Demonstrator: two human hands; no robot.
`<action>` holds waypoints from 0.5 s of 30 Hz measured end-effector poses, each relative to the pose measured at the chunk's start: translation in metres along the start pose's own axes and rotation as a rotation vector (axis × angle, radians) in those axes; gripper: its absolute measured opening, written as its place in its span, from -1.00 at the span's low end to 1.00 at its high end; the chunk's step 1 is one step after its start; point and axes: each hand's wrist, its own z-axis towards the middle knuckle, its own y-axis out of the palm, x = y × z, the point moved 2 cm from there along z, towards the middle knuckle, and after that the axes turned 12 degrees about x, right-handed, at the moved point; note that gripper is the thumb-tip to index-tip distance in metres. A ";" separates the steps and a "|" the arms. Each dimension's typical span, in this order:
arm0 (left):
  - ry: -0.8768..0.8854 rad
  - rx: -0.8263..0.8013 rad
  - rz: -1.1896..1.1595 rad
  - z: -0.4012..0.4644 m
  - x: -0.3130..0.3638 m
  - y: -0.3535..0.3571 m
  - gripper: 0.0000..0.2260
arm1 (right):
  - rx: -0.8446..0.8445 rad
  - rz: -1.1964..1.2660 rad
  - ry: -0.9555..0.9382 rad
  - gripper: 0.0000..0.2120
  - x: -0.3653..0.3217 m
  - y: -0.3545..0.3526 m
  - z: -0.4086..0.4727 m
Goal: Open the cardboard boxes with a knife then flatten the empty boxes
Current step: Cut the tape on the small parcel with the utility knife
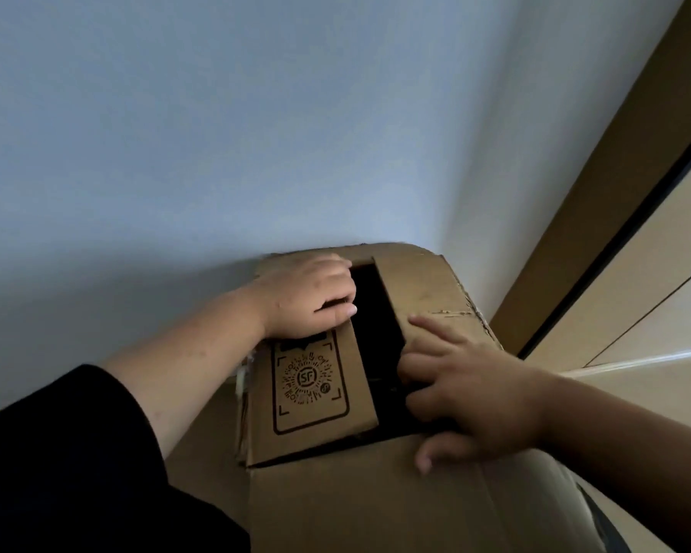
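Observation:
A brown cardboard box (pixel 376 500) stands against the pale wall, its top flaps parted over a dark gap. The left flap (pixel 316 393) bears a printed square code with "SF". My left hand (pixel 308 299) grips the far end of that left flap, fingers curled over its inner edge and the thumb lying along it. My right hand (pixel 467 389) lies spread on the right flap (pixel 419 289), fingertips hooked over its inner edge into the gap. No knife is in view.
A pale blue-white wall (pixel 256 133) fills the upper view. To the right runs a tan door frame (pixel 615 185) with a dark strip, and a light floor or panel (pixel 655 305) beyond it. My dark sleeve (pixel 76 472) covers the lower left.

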 end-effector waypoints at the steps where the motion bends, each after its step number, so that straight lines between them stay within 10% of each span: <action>1: 0.073 0.060 0.024 0.005 0.001 -0.011 -0.64 | 0.051 -0.002 -0.011 -0.53 0.006 -0.009 0.000; 7: -0.081 -0.041 0.049 0.002 -0.016 -0.100 -0.58 | 0.153 0.055 0.063 -0.63 0.044 -0.071 -0.013; 12: -0.378 -0.473 0.329 -0.026 -0.019 -0.123 -0.72 | -0.146 0.004 0.365 -0.62 0.081 -0.094 -0.055; 15: -0.448 -0.645 0.467 -0.035 -0.011 -0.103 -0.47 | -0.345 -0.034 0.529 -0.34 0.091 -0.092 -0.064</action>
